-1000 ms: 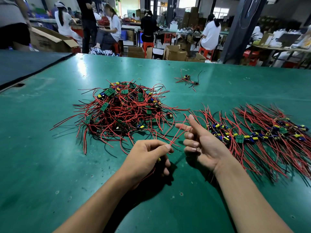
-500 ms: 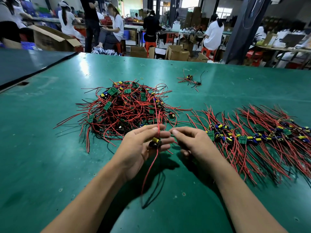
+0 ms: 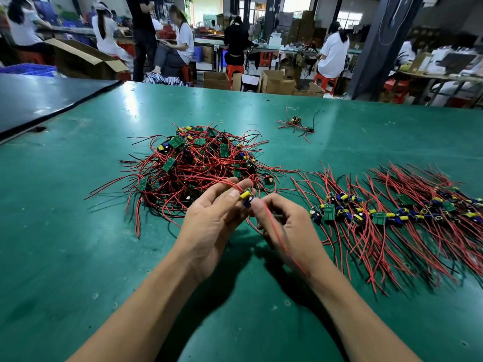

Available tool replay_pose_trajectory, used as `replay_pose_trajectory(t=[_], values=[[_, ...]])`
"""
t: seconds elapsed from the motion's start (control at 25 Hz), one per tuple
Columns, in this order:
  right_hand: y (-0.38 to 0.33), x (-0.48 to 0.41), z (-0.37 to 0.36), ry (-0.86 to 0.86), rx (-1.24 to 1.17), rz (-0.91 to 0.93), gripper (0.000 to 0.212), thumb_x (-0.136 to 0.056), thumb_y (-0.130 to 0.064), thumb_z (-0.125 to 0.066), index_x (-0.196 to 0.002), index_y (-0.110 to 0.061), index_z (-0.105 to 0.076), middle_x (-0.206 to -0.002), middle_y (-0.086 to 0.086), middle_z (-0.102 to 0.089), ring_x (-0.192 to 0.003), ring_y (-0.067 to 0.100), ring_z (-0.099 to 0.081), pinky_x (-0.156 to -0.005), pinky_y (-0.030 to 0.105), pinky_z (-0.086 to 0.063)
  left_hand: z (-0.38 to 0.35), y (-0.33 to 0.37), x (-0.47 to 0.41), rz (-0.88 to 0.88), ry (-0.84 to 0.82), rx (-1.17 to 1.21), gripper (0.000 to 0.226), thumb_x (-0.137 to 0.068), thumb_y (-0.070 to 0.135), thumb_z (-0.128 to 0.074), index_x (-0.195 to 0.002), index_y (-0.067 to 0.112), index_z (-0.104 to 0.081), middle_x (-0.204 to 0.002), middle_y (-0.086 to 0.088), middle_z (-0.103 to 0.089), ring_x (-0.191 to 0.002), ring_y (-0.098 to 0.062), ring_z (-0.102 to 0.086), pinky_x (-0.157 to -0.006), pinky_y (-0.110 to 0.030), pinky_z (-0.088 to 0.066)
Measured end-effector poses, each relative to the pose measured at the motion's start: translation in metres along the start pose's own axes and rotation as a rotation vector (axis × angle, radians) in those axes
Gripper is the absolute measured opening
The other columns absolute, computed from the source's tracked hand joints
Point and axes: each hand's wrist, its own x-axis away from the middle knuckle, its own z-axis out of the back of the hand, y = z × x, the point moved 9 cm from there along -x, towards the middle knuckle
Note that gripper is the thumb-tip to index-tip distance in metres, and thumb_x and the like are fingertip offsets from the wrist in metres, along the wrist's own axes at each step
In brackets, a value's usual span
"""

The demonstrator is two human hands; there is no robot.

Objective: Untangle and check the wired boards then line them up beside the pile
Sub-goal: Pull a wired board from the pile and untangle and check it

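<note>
We've got one small board pinched between our left hand and right hand, tangled pile just behind, sorted row off right.

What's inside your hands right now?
One wired board, yellow and blue parts showing, pinched between the left hand and right hand; its red wire trails over the right. Fingers cover the rest of the board.
</note>
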Motion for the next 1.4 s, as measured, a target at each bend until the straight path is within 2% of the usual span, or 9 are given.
replay_pose_trajectory(t=[0.2, 0.32, 0.44, 0.72, 0.96, 1.08, 1.16, 1.28, 1.4], values=[[0.014, -0.005, 0.001, -0.025, -0.501, -0.248, 0.032, -0.092, -0.036, -0.054, -0.070, -0.018, -0.067, -0.066, 0.003, -0.054, -0.047, 0.012, -0.041, -0.042, 0.021, -0.030, 0.001, -0.010, 0.001, 0.083, -0.014, -0.003, 0.024, -0.077, 0.011, -0.067, -0.100, 0.012, -0.071, -0.103, -0.011, -0.074, -0.089, -0.021, -0.072, -0.079, -0.031, -0.058], [0.022, 0.002, -0.012, -0.152, -0.685, -0.438, 0.027, -0.084, -0.038, -0.061, -0.067, -0.019, -0.069, -0.059, -0.002, -0.048, -0.044, 0.007, -0.035, -0.043, 0.020, -0.021, 0.002, -0.020, 0.004, 0.217, 0.001, -0.081, 0.014, -0.080, 0.022, -0.064, -0.079, 0.015, -0.076, -0.081, -0.005, -0.071, -0.065, -0.013, -0.067, -0.056, -0.021, -0.055], [0.026, 0.010, -0.021, -0.265, -0.691, -0.521, 0.022, -0.074, -0.038, -0.072, -0.062, -0.020, -0.066, -0.056, -0.004, -0.043, -0.044, 0.006, -0.032, -0.042, 0.019, -0.019, -0.004, -0.032, 0.010, 0.353, -0.067, -0.122, 0.037, -0.084, 0.041, -0.062, -0.062, 0.013, -0.072, -0.066, -0.004, -0.065, -0.048, -0.011, -0.058, -0.042, -0.019, -0.046], [0.038, 0.007, -0.015, -0.223, -0.623, -0.539, 0.017, -0.072, -0.040, -0.075, -0.079, -0.025, -0.070, -0.071, -0.001, -0.056, -0.054, 0.007, -0.047, -0.054, 0.028, -0.024, -0.013, -0.032, 0.011, 0.309, -0.149, -0.107, 0.033, -0.067, 0.026, -0.077, -0.092, 0.007, -0.071, -0.083, -0.014, -0.072, -0.060, -0.019, -0.069, -0.052, -0.025, -0.057], [0.039, 0.005, -0.014, -0.243, -0.693, -0.496, 0.022, -0.083, -0.026, -0.076, -0.101, -0.013, -0.076, -0.087, 0.013, -0.068, -0.069, 0.021, -0.064, -0.063, 0.032, -0.057, -0.007, -0.034, 0.011, 0.256, -0.134, -0.252, 0.030, -0.063, 0.013, -0.078, -0.086, 0.006, -0.060, -0.078, -0.016, -0.071, -0.058, -0.024, -0.069, -0.055, -0.029, -0.058], [0.048, 0.005, -0.007, -0.165, -0.593, -0.527, 0.027, -0.080, -0.035, -0.082, -0.092, -0.012, -0.077, -0.072, 0.020, -0.050, -0.060, 0.026, -0.045, -0.059, 0.033, -0.039, -0.005, -0.036, 0.012, 0.253, -0.150, -0.300, 0.030, -0.062, 0.012, -0.079, -0.087, 0.006, -0.064, -0.081, -0.016, -0.071, -0.061, -0.022, -0.069, -0.057, -0.029, -0.058], [0.051, 0.002, 0.002, -0.079, -0.546, -0.522, 0.033, -0.071, -0.043, -0.085, -0.083, -0.014, -0.077, -0.054, 0.007, -0.033, -0.045, 0.015, -0.025, -0.048, 0.024, -0.019, -0.006, -0.037, 0.012, 0.260, -0.171, -0.317, 0.032, -0.064, 0.011, -0.079, -0.093, 0.005, -0.067, -0.083, -0.016, -0.072, -0.062, -0.020, -0.069, -0.058, -0.028, -0.057], [0.049, 0.000, 0.007, -0.017, -0.541, -0.510, 0.033, -0.068, -0.047, -0.080, -0.073, -0.014, -0.074, -0.045, -0.005, -0.033, -0.034, 0.005, -0.023, -0.035, 0.014, -0.020, -0.006, -0.039, 0.012, 0.273, -0.177, -0.333, 0.033, -0.066, 0.010, -0.076, -0.098, 0.002, -0.071, -0.083, -0.014, -0.072, -0.062, -0.017, -0.066, -0.056, -0.024, -0.056], [0.048, 0.001, 0.003, -0.053, -0.499, -0.532, 0.037, -0.070, -0.054, -0.074, -0.067, -0.016, -0.071, -0.049, -0.002, -0.043, -0.036, 0.006, -0.027, -0.038, 0.018, -0.019, -0.007, -0.043, 0.014, 0.303, -0.178, -0.336, 0.031, -0.063, 0.012, -0.074, -0.092, 0.002, -0.074, -0.080, -0.011, -0.071, -0.064, -0.017, -0.062, -0.054, -0.024, -0.054]])
